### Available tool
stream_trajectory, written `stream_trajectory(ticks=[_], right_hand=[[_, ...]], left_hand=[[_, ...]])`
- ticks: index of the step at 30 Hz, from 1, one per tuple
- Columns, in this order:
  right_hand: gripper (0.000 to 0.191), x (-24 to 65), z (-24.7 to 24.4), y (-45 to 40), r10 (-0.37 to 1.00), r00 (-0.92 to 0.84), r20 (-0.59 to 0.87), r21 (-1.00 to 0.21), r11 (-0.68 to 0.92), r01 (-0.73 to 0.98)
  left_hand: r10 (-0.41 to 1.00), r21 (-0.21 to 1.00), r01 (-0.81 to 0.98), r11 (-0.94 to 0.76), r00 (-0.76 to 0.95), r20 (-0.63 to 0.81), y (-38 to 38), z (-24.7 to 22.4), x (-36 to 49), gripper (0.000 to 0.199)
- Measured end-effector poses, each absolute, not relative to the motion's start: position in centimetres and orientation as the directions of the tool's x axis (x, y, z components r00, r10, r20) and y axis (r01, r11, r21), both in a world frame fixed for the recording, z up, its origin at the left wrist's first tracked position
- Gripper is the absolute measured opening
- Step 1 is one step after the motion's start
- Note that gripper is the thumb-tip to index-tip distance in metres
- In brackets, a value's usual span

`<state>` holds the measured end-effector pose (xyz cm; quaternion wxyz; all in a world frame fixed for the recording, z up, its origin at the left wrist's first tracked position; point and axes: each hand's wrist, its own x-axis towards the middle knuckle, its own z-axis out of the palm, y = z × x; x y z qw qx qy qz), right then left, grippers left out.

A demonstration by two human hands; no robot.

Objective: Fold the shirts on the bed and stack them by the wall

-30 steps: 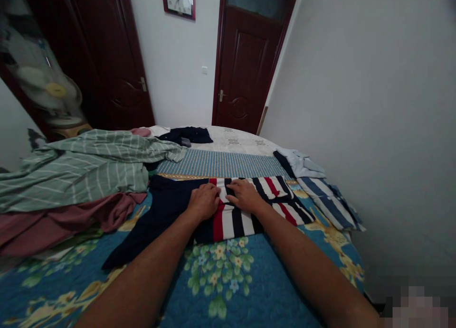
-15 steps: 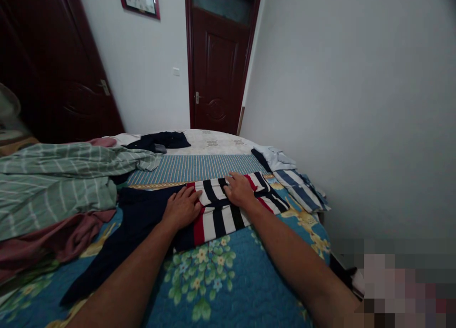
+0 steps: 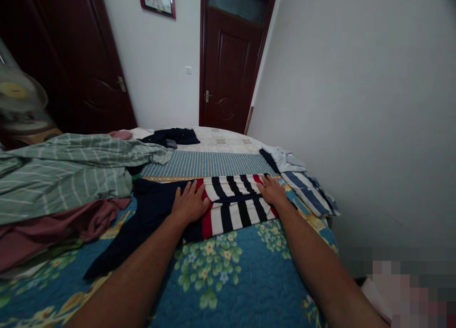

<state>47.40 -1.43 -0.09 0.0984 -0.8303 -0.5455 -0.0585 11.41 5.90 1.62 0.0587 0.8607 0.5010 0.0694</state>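
A navy garment [image 3: 231, 219] with red, white and black stripes lies spread across the bed, its plain navy part to the left and the stripes to the right. Whether it is a shirt cannot be made out. My left hand [image 3: 190, 203] rests on it, palm down with fingers spread, where the navy meets the red band. Over its right end lies my right hand [image 3: 271, 190], also flat, hiding part of the stripes there. Neither hand grasps the cloth.
Green checked cloth [image 3: 71, 176] and a dusty pink garment [image 3: 96, 219] are heaped on the left. Several clothes, among them a blue-and-white striped one [image 3: 306, 190], lie at the right edge near the wall. Dark clothing [image 3: 174, 135] sits farther back. A floral quilt [image 3: 256, 280] covers the bed.
My right hand has slid to the right along the stripes, to the garment's right end. My left hand stays by the red band. The view has turned slightly left.
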Motion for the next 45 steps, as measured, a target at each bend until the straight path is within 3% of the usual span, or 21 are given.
stream_trajectory(ticks=[4,7,11,16,22,30,40,45], right_hand=[[0.057,46.1,0.1,-1.7,0.859,0.353,0.372,-0.027,-0.370,0.929],[0.059,44.4,0.0,-1.2,0.885,0.187,0.427,0.020,-0.216,0.976],[0.060,42.2,-0.8,-0.2,0.974,0.036,0.225,0.004,-0.037,0.999],[0.064,41.9,-1.5,0.5,0.991,0.032,0.126,-0.007,-0.032,0.999],[0.066,42.9,-1.1,0.0,0.984,0.153,0.088,-0.023,-0.151,0.988],[0.070,47.9,-0.7,-2.6,0.880,0.467,0.085,-0.103,-0.458,0.883],[0.050,48.6,1.0,-5.2,0.777,0.559,0.287,-0.029,-0.577,0.816],[0.052,49.9,2.1,-4.9,0.743,0.652,0.153,-0.163,-0.632,0.758]], left_hand=[[0.856,0.148,0.844,-0.516,0.502,0.125,5.0,1.7,11.6,0.067],[0.812,0.153,0.798,-0.583,0.575,0.101,4.0,1.9,11.8,0.069],[0.800,0.183,0.785,-0.592,0.599,0.020,3.4,2.1,11.9,0.078],[0.812,0.187,0.797,-0.575,0.584,0.011,3.2,2.3,11.8,0.079],[0.827,0.190,0.809,-0.557,0.561,0.037,2.6,1.9,10.9,0.083],[0.858,0.119,0.850,-0.514,0.511,0.056,2.8,1.0,7.3,0.091],[0.907,-0.029,0.915,-0.401,0.402,0.123,2.3,0.5,4.6,0.089],[0.848,-0.007,0.883,-0.469,0.452,0.277,3.2,2.2,3.0,0.068]])
